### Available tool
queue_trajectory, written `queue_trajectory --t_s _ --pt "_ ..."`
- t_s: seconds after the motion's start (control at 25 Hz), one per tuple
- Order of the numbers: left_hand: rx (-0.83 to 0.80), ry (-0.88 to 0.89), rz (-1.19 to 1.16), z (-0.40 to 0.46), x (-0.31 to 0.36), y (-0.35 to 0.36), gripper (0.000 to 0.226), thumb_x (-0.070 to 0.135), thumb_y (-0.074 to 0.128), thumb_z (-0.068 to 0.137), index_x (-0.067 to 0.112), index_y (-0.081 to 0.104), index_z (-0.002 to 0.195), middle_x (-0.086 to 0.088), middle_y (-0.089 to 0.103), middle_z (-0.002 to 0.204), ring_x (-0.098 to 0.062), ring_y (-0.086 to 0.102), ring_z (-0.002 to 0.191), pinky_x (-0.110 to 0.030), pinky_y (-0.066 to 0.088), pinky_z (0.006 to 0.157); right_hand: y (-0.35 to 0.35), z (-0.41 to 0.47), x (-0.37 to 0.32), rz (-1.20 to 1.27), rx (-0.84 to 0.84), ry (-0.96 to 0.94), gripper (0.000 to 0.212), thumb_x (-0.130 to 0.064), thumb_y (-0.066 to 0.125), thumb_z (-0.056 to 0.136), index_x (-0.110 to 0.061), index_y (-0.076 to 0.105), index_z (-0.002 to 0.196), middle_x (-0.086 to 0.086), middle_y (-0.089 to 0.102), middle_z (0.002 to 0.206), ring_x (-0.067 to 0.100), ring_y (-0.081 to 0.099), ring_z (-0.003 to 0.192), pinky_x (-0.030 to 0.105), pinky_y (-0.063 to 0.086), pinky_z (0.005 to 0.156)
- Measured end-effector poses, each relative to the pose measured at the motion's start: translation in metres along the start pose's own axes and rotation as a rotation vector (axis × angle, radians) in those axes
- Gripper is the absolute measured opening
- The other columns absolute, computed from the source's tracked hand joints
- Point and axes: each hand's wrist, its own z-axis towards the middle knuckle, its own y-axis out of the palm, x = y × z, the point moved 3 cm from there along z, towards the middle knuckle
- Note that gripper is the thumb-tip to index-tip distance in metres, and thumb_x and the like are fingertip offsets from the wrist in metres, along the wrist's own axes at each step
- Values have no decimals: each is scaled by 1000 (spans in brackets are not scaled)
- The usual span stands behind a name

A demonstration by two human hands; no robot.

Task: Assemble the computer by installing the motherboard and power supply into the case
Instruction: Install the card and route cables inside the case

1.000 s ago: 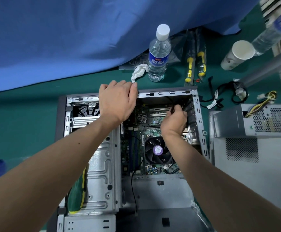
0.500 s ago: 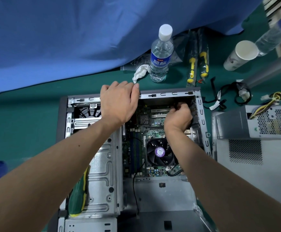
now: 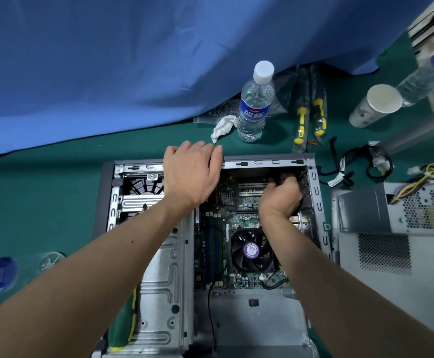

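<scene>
The open grey computer case [image 3: 265,162] lies flat on the green table. Inside it sits the green motherboard [image 3: 247,202] with a black CPU fan [image 3: 252,250]. My left hand [image 3: 191,174] rests flat over the case's far rim. My right hand [image 3: 281,193] is inside the case at the far right corner, fingers curled round a dark object; what it is I cannot tell. The grey power supply [image 3: 402,210] with yellow wires stands outside, right of the case.
A water bottle [image 3: 256,104], crumpled tissue [image 3: 222,126], two yellow-handled screwdrivers [image 3: 310,117], a paper cup [image 3: 376,105] and loose black cables [image 3: 358,164] lie beyond the case. A green-handled screwdriver [image 3: 123,324] rests on the drive cage. Blue cloth covers the far left.
My right hand has moved a little deeper toward the case's far right corner. My left hand stays on the rim.
</scene>
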Motion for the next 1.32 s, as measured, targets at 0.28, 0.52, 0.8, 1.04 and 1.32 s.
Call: queue_trajectory --t_s 0.28,0.52,0.8,1.04,1.32 --pt "3 -5 -9 1 -1 -2 39 41 23 105 27 45 75 10 48 77 -18 42 76 -40 33 81 1 3 -5 -15 5 17 12 -9 66 91 -2 67 101 22 71 104 39 67 99 40 53 79" --pt "6 -5 -6 1 -1 -2 39 40 24 105 26 44 74 11 45 76 -17 40 74 -39 33 80 3 3 -7 -27 6 70 13 -9 65 91 -3 67 103 22 70 108 41 66 101 44 54 79" --pt "12 -8 -14 2 0 -1 41 41 24 105 26 45 73 11 45 75 -17 40 74 -39 32 80 3 4 -7 -14 16 72 14 -10 69 88 -4 69 101 21 70 107 40 66 100 42 54 78" --pt "20 -5 -15 2 -1 -1 42 41 24 104 26 46 73 12 45 74 -16 40 74 -37 29 78 3 3 -6 5 39 45 13 -8 65 91 -2 65 102 22 70 108 41 66 102 44 53 83" --pt "7 -10 -16 1 -2 0 43 42 23 104 25 48 74 11 47 75 -17 41 74 -38 31 79 3 5 -9 -51 23 75 14 -9 68 89 -5 69 102 21 70 108 41 66 100 41 53 80"
